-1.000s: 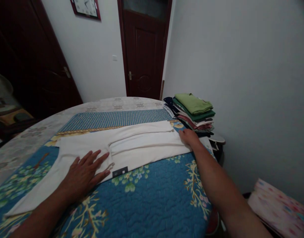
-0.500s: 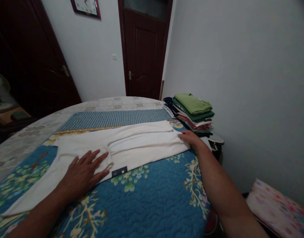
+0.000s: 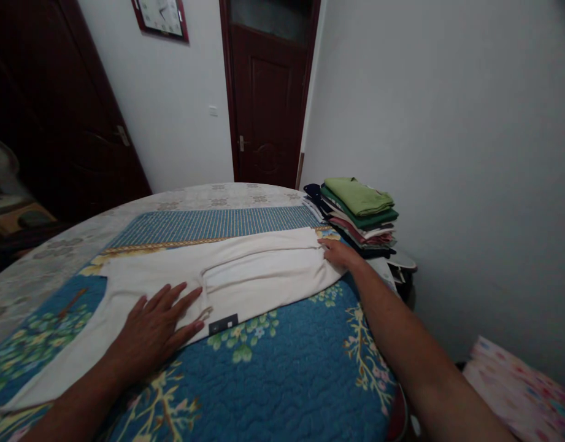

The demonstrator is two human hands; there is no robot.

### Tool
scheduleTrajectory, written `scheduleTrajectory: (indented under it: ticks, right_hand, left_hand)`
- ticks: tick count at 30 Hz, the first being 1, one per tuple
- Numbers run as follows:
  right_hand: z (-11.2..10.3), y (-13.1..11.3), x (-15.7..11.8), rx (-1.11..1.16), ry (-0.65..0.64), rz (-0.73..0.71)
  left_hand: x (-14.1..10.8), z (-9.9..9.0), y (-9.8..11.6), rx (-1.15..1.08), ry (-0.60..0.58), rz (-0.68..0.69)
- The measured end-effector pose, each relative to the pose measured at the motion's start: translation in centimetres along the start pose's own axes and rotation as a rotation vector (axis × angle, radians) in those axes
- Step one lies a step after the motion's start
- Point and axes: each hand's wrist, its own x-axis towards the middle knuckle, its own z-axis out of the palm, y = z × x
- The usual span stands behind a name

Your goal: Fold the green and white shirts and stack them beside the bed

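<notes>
My left hand [image 3: 153,322] lies spread and flat over the white garment [image 3: 264,288], which stretches across the blue quilted cover [image 3: 286,380]. The cloth looks light, soft and easily creased, so its layered end seems the best hold; there my right hand [image 3: 340,253] pinches it, beside the folded clothes [image 3: 360,199].

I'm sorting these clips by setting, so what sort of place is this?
Probably a room in a home: a round table bears a flowered quilted cover, folded clothes are stacked on it, and a clock hangs near a panelled door.
</notes>
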Motion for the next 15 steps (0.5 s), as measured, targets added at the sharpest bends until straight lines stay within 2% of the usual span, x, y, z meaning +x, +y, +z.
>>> scheduleTrajectory:
  ticks: [5,15]
  right_hand:
    - [0.3,0.1,0.0,0.001,-0.023,0.000]
    - [1.0,0.1,1.0,0.150,0.011,0.059]
  left_hand:
    - [0.1,0.1,0.0,-0.015,-0.008,-0.002]
    - [-0.1,0.0,0.3,-0.005,-0.021,-0.016]
